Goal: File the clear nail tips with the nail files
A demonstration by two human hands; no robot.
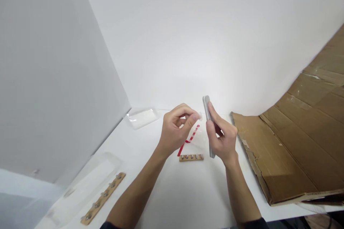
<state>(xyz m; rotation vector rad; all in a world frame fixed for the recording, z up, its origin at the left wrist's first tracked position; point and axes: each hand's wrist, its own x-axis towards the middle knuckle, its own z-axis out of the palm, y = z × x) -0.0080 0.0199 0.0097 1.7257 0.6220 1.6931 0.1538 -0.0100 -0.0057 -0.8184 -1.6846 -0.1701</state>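
My left hand [176, 128] is raised over the middle of the white table, thumb and forefinger pinched on a small whitish, see-through piece [200, 116] too small to name. Beside it, my right hand [223, 139] grips a slim grey bar with rounded ends [206, 104], held nearly upright. Below and between the hands lies a small wooden strip with several metal pegs [191, 158]. Just behind that strip are a red-and-white striped piece [194, 134] and a plain red strip [181, 149], beside thin clear plastic.
A longer wooden strip with metal fittings [103, 198] lies at the front left, next to a clear plastic bag [88, 177]. Another clear packet [142, 118] is at the back left. Opened brown cardboard [279, 154] covers the right side. White walls [188, 43] stand behind and left.
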